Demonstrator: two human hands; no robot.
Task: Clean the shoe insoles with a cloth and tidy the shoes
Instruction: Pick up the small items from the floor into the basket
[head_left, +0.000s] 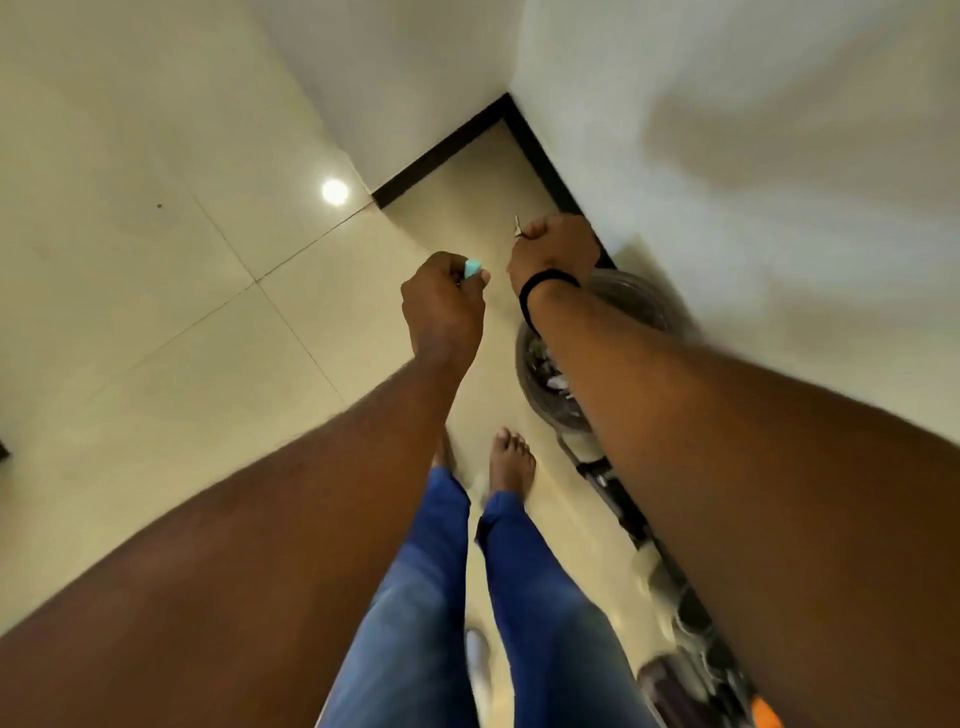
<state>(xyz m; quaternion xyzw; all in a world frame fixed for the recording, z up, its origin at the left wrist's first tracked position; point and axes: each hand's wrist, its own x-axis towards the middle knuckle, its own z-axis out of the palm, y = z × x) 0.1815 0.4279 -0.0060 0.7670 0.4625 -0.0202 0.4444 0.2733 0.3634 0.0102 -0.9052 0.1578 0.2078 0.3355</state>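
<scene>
I stand barefoot on a cream tiled floor (156, 322), both arms stretched out ahead. My left hand (441, 301) is curled round a small light-blue object (472, 268) that sticks out between thumb and fingers. My right hand (553, 249) is a fist and pinches a small thin metallic item (518, 226); a black band circles its wrist. Blurred shoes (680, 618) lie in a row along the right wall, behind my right forearm. No cloth or insole shows clearly.
A round dark bin (545, 374) with scraps inside stands by the right wall, under my right forearm. White walls meet in a corner ahead with a black skirting (441, 150). Something white (475, 644) lies on the floor behind my legs. Open floor spreads to the left.
</scene>
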